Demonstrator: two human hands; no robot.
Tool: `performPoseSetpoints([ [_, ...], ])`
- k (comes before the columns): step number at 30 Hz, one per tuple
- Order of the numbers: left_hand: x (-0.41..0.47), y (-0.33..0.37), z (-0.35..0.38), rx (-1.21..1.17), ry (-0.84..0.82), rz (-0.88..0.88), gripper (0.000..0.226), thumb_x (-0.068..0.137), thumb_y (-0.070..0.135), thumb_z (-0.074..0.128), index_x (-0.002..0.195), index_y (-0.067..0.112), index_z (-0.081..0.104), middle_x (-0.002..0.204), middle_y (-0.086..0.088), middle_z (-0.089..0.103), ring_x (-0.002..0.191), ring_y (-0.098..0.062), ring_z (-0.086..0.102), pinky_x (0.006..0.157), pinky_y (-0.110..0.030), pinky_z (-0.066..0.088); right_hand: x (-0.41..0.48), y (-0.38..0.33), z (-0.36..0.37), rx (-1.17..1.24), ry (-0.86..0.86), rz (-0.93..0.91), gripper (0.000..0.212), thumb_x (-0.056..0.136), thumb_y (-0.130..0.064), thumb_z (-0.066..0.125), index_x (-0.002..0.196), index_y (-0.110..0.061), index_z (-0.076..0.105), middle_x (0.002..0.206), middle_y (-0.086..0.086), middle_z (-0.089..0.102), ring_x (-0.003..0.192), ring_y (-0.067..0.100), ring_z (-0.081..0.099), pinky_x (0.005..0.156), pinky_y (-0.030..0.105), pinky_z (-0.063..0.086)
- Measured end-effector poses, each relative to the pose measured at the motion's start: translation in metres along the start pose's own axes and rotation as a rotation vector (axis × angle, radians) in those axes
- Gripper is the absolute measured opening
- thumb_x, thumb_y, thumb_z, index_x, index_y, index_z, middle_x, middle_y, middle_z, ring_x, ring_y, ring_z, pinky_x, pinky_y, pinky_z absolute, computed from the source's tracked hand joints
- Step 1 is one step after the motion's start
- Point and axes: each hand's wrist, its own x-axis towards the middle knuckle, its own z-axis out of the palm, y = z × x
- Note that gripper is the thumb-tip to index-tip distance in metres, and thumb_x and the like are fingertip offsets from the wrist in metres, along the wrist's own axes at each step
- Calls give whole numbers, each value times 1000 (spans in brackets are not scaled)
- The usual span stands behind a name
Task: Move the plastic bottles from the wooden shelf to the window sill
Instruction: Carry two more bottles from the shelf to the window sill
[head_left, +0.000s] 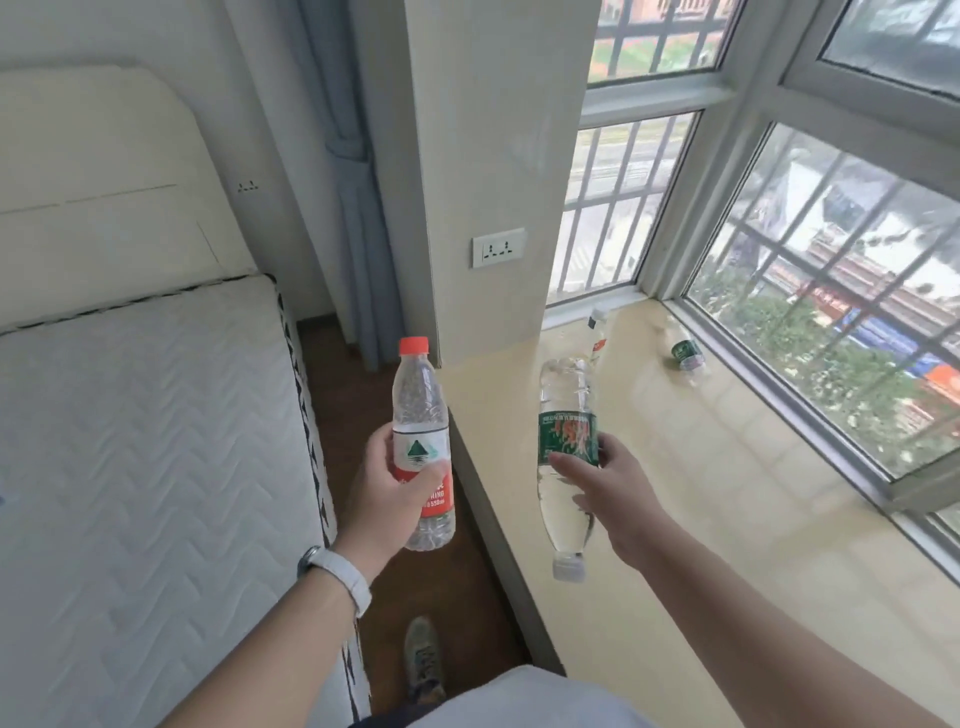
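Note:
My left hand (392, 488) grips a clear plastic bottle with a red cap and red-white label (418, 410), held upright over the floor gap beside the sill. My right hand (605, 486) holds a green-labelled clear bottle (566, 415) upside down, cap pointing down, over the near part of the cream window sill (727, 493). Two more bottles rest on the sill: a slim one with a white cap (598, 332) standing near the wall corner, and a green-labelled one (684, 351) lying by the window frame. The wooden shelf is out of view.
A bare white mattress (145, 441) and headboard fill the left. A narrow strip of brown floor (441, 587) with my shoe runs between bed and sill. A wall pillar with a socket (497, 247), a tied grey curtain, and barred windows border the sill.

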Motion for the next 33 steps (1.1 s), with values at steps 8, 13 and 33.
performPoseSetpoints([
  [8,154,16,-48,-47,-84,42,60,83,37,77,133,33,44,117,13,61,104,-13,64,87,-38,57,97,-61,65,-16,116,2,35,79,-28,80,108,-17,65,95,6,70,80,21,64,69,35,49],
  [13,193,13,-53,-63,-138,33,59,83,35,77,133,33,46,115,14,62,102,-11,64,84,-32,57,123,-63,80,-2,163,60,27,83,-24,78,107,-18,67,93,3,71,83,20,64,75,37,50],
  [33,347,47,51,97,-353,-34,61,79,32,82,130,33,49,117,12,65,106,-12,65,88,-33,56,249,-23,6,137,338,272,28,81,-28,79,105,-21,66,97,5,69,84,23,63,73,38,49],
])
